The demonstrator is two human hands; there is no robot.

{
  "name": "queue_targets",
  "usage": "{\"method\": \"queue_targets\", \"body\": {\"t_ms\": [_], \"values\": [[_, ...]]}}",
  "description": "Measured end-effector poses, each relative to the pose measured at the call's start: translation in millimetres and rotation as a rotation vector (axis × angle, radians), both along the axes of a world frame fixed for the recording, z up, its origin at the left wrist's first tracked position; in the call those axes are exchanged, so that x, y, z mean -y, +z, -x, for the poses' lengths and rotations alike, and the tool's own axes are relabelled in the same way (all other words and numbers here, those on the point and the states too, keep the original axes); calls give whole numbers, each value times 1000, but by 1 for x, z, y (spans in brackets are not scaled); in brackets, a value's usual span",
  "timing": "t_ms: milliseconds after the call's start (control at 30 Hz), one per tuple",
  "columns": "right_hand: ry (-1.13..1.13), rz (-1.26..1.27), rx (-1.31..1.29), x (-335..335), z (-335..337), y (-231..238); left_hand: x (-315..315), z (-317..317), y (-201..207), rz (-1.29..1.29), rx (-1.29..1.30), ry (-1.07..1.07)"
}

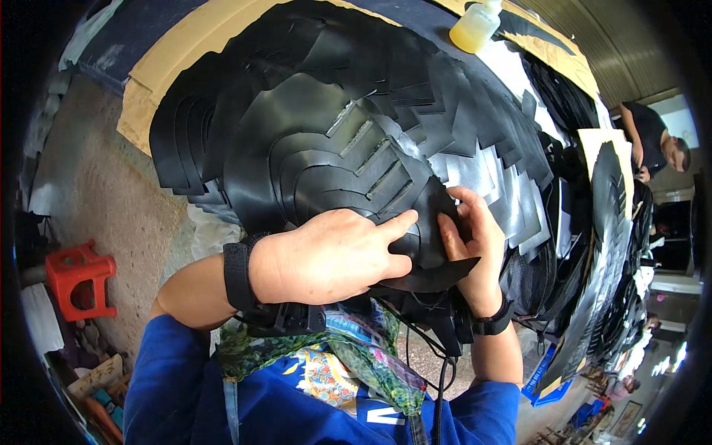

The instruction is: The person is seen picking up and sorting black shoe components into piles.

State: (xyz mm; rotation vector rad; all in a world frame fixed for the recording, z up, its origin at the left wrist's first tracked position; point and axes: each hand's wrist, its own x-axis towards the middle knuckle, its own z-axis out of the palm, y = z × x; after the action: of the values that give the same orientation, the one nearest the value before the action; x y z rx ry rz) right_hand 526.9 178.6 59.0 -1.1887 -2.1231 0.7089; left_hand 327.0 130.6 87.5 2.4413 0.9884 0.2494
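Just right of centre, the black sheet looks light, supple and slightly slick, best pinched by its edge, the left grip over it with thumb and index parted, the right grip's closure impossible to tell.

Red stool, person in black.

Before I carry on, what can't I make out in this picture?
All in the head view:
- Black sheets under the left hand: covered by that hand.
- Part of the right hand: hidden by the curled black flap.
- Bottle top: cut off by the upper edge.
- Distant background, lower right: too small, blurred.
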Motion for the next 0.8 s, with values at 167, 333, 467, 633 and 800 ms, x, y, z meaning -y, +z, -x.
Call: {"method": "queue_targets", "body": {"t_ms": [167,333,467,633,800], "values": [[53,-51,54,-1,1,5,1,2,-1,20,37,-8],[104,-163,239,-2,3,0,3,5,-3,45,48,-11],[121,-347,465,1,5,2,11,12,1,42,178,-2],[96,-533,706,-1,4,6,48,35,7,396,650,499],[316,-238,120,6,6,45,66,40,2,645,1044,750]]}}
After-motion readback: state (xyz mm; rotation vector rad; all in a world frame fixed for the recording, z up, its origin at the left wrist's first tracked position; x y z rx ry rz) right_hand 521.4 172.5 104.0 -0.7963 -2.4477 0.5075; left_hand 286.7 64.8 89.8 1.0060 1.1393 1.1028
